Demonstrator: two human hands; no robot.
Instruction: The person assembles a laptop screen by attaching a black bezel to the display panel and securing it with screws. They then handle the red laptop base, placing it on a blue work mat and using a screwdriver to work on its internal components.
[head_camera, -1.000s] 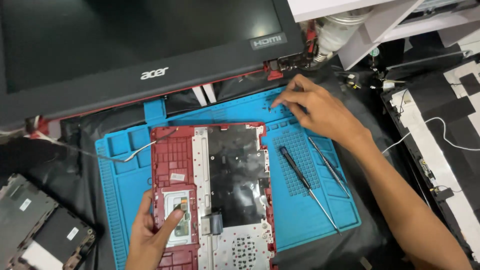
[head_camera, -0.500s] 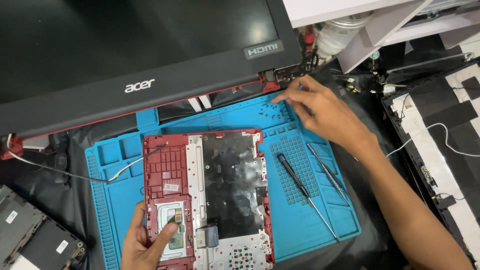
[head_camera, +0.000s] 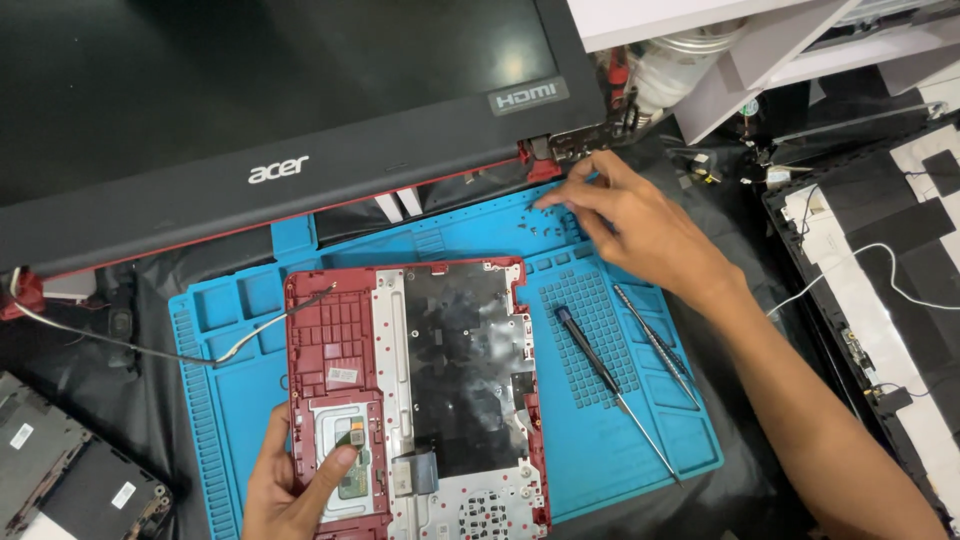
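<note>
We pin the red laptop palmrest (head_camera: 415, 390) flat on the blue silicone mat (head_camera: 640, 420) with our left hand (head_camera: 295, 480), thumb pressing its touchpad board, while our right hand (head_camera: 640, 225) pinches fingertips closed over small screws in the mat's top tray, screwdrivers (head_camera: 610, 385) parked beside.

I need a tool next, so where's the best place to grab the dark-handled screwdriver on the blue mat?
Probably by its dark handle, the thick upper-left end of the screwdriver, coming from above. It lies flat and slanted on the blue mat, its thin shaft pointing lower right. Tweezers lie close on its right, so the left side looks freer.
</note>
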